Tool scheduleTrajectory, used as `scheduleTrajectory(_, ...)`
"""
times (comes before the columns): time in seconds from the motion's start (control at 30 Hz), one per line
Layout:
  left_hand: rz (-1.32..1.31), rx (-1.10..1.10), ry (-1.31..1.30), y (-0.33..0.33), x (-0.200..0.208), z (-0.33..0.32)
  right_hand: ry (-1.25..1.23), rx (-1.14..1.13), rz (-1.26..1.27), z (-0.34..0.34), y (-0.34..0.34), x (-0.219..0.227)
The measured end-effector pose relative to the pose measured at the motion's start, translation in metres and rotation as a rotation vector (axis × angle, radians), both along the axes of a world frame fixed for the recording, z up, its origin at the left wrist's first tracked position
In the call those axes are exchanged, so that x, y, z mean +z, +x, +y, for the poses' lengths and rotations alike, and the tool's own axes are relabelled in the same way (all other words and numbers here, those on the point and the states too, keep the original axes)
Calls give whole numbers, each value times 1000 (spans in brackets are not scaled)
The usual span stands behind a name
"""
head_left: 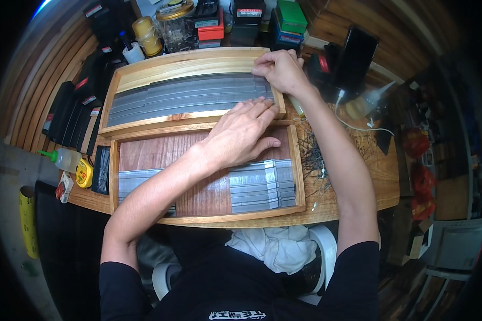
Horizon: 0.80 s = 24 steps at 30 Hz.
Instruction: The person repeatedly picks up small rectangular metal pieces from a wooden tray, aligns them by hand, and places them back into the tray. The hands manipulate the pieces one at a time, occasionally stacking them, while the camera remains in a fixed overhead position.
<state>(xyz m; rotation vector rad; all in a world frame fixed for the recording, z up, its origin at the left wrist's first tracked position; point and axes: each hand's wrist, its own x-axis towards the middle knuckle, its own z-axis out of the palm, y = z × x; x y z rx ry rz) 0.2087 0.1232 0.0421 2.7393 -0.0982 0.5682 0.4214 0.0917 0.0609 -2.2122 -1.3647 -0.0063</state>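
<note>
Two shallow wooden trays lie on the wooden bench. The far tray (144, 69) holds rows of long grey metal strips (182, 96). My right hand (279, 69) rests at its far right corner, fingertips pinching the ends of the strips by the rim. My left hand (241, 132) lies flat, fingers spread, across the rail between the trays, touching the strips' near right ends. The near tray (209, 218) has a reddish base with shorter grey strips (262, 184) at its right and more strips at its left (139, 179).
A clear jar (175, 24), a yellow tape roll (146, 35) and several boxes (289, 21) crowd the back. A squeeze bottle (64, 159) and yellow tape measure (83, 173) sit at left. Loose wires (313, 155) lie at right. A white cloth (276, 246) lies on my lap.
</note>
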Motion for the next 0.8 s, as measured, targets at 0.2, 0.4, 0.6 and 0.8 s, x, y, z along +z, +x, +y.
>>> scheduleTrajectory(0.2,182,63,-184,-2,22,24,105,-1,132,-16,12,5)
scheduleTrajectory(0.4,227,99,-353,8,17,47,-198,131,-58,-35,-12,24)
scheduleTrajectory(0.6,189,119,-274,10,12,44,-236,178,-95,-46,-17,25)
scheduleTrajectory(0.8,133,60,-168,16,6,50,-238,181,-78,-49,-19,20)
